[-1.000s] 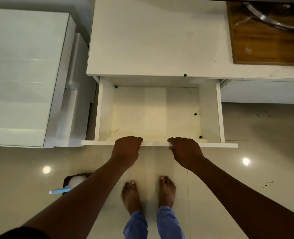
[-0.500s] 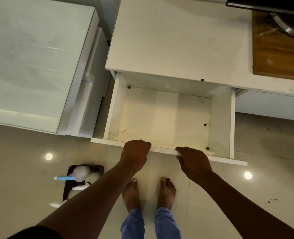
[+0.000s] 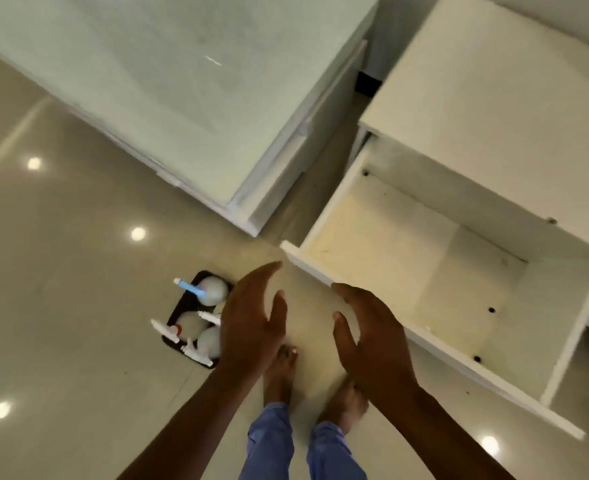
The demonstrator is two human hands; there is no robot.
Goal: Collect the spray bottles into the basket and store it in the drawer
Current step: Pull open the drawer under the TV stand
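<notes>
Bottles (image 3: 213, 291) sit gathered in the basket (image 3: 182, 301) on the floor (image 3: 78, 306), just left of the person's feet. Both hands have let go of the drawer (image 3: 407, 271) front they gripped a moment ago: the left hand (image 3: 251, 320) and right hand (image 3: 372, 337) now hover spread, palms facing, holding nothing, and the view has swung toward the basket. The drawer stands pulled out with nothing inside, so lifting the basket in likely comes next.

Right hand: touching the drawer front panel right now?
Cannot tell. In the head view the right hand overlaps the drawer front edge, fingers straight, but from above no contact or gap shows plainly.
</notes>
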